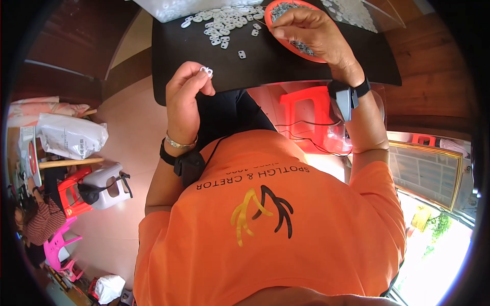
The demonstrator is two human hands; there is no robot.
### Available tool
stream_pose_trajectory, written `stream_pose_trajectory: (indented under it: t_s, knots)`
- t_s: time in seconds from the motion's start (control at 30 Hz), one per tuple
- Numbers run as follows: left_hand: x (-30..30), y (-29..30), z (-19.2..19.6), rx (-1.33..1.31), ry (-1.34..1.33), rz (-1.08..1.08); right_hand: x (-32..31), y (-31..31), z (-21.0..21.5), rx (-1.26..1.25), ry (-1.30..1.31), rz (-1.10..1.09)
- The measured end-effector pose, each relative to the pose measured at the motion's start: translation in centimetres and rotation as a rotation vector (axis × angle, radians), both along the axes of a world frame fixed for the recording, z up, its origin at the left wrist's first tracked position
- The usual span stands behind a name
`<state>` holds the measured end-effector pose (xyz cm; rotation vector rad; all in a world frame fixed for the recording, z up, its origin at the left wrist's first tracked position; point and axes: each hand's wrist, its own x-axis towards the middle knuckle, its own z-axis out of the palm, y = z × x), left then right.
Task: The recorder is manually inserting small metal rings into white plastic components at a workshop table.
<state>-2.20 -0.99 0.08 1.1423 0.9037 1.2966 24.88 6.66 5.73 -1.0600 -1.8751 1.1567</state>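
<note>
My left hand (187, 91) is raised at the near edge of the dark table. Its thumb and forefinger pinch a small white plastic piece (206, 72) with holes in it. Over an orange-red bowl (271, 36) my right hand (312, 36) is closed in a pinch. Whatever its fingertips hold, if anything, is too small to make out. Many small grey parts (302, 48) fill the bowl, partly covered by the hand. Loose white pieces (224, 23) of the same kind lie on the table between my hands, one (242, 54) apart from the others.
Behind the loose pieces stands a white container (171, 9). More pale pieces (352, 13) lie beyond the bowl, at right. A red plastic stool (306, 104) is under the table, with dark cables near it. At far left another person (43, 222) sits near stools and a white bag (71, 135).
</note>
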Motion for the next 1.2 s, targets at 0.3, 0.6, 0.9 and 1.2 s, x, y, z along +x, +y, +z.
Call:
stream_pose_trajectory:
  t_s: [0.3,0.6,0.9,1.2]
  knots:
    - [0.4,-0.3,1.2,0.030,-0.044,-0.046,-5.5,-2.1,-0.4,-0.113,0.180,0.186]
    - [0.3,-0.4,1.0,0.029,-0.049,-0.049,-7.5,-2.6,-0.4,-0.120,0.116,0.189]
    - [0.1,-0.5,1.0,0.031,-0.060,-0.045,-8.0,-2.8,-0.3,-0.117,0.125,0.201]
    - [0.1,-0.5,0.8,0.068,0.015,-0.025,-8.3,-3.1,0.1,0.057,0.007,0.203]
